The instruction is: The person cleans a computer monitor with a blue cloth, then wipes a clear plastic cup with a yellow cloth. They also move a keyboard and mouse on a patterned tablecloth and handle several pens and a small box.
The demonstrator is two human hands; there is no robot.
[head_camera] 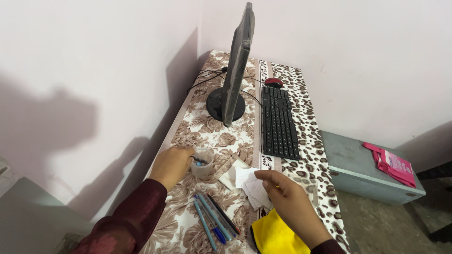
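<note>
Yellow cloth (274, 236) lies closest to the camera, at the near edge of the table (203, 126). It is bright and soft, and the person's right arm passes over it.

That table is long and has a cover with brown flowers on one side and brown spots on the other. A black screen (238, 66) stands on a round foot, turned side-on. Next to it lies a long black keyboard (279, 122), and a small red and black mouse (274, 82) sits just past its far end.

Off to the right stands a grey box (362, 171), lower than the table. On its top lies a flat pink packet (391, 164), shaped like a long rectangle, with print too small to make out.

Right hand (287, 193) rests on a small pile of white papers (252, 188) near the table's front. Its fingers are bent and close together, pinching the top paper by its edge.

Left hand (173, 162) is curled shut around a small clear cup (203, 162), which stands on the flower side, just left of the papers. Something blue and thin pokes into the cup.

Several pens (214, 217), blue, grey and dark, lie side by side between the two arms, just beside the yellow cloth.
</note>
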